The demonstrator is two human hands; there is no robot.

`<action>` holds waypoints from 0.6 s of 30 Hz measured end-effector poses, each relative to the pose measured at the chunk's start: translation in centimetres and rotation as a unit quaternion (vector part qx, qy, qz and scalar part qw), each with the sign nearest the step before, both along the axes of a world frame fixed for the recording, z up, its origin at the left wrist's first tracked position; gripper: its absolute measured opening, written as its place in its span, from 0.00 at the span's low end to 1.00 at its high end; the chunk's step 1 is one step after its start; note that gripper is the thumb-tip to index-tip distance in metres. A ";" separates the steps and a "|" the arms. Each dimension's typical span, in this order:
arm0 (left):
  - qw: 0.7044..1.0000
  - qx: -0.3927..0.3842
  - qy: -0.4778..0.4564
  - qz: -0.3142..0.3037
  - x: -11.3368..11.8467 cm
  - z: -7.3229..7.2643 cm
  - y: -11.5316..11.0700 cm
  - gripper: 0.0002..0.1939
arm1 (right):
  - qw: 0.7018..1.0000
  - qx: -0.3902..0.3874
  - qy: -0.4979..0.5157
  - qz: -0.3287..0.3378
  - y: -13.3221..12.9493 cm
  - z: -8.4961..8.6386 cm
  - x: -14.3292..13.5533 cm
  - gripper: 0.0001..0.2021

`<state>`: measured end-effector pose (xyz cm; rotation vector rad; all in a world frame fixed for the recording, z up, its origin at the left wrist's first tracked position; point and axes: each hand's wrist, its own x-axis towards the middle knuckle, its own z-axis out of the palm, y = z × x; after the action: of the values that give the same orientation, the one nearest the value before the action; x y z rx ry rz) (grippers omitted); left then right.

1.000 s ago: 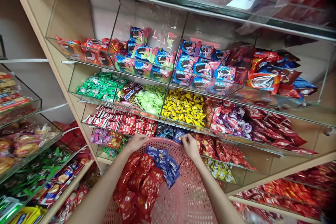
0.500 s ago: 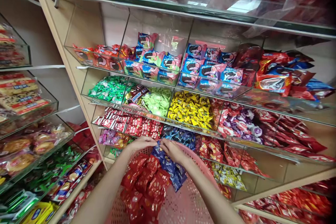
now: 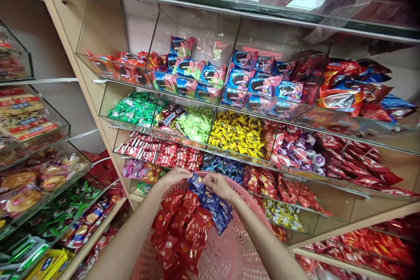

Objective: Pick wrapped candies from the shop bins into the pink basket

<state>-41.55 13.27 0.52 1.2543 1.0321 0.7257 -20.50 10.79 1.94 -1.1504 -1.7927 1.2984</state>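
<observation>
Both my hands are over the far side of a pink perforated plastic basket point(image 3: 243, 249). My left hand point(image 3: 177, 178) has its fingers closed on the left edge of a small blue candy packet point(image 3: 197, 181). On the packet's other side, my right hand point(image 3: 216, 184) pinches with thumb and curled fingers at its right edge. Below them more blue candy packets point(image 3: 218, 210) lie in the basket. Red packets with light dots point(image 3: 183, 232) are heaped beside these on the left.
In front stands a shelf of clear bins. Yellow candies point(image 3: 236, 134), green candies point(image 3: 134, 108), a Snickers packet point(image 3: 169, 114) and blue-wrapped biscuits point(image 3: 239, 79) fill some. A wooden upright point(image 3: 70, 59) divides it from packaged cakes point(image 3: 22, 113) on the left.
The blue packet between my hands shows more plainly now, and my right hand's fingers have curled in tighter. The view has shifted slightly.
</observation>
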 end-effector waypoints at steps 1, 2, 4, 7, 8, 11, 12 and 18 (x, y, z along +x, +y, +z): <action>1.000 0.001 0.000 0.002 0.1 0.1 0.0 0.19 | 1.000 -0.005 0.003 0.001 0.0 0.2 0.2 0.20; 1.000 0.003 -0.002 0.003 0.1 0.2 -0.1 0.21 | 1.000 -0.017 0.008 0.000 -0.1 0.5 0.7 0.20; 1.000 0.008 -0.001 0.005 0.2 0.5 -0.2 0.24 | 0.999 -0.051 0.015 -0.014 -0.3 1.0 2.2 0.21; 0.999 0.023 0.032 0.007 0.2 1.2 -0.4 0.24 | 0.996 -0.069 -0.001 -0.053 -1.1 1.3 5.5 0.20; 0.999 0.029 0.046 0.008 0.1 1.4 -0.4 0.24 | 0.996 -0.066 -0.013 -0.064 -1.5 1.2 6.6 0.19; 0.997 0.043 0.069 0.007 0.1 1.7 -0.4 0.24 | 0.992 -0.053 -0.068 -0.092 -2.7 0.2 9.0 0.15; 0.996 0.045 0.072 0.004 0.1 1.8 -0.5 0.24 | 0.990 -0.049 -0.086 -0.101 -3.1 -0.3 9.3 0.12; 0.997 0.038 0.064 0.001 0.3 1.6 -0.6 0.24 | 0.971 0.021 -0.201 -0.128 -3.9 -2.0 8.1 0.02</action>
<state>-41.30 12.62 2.13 1.3800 1.1185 0.6996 -12.43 6.92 -0.07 -1.6510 -1.8570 0.9194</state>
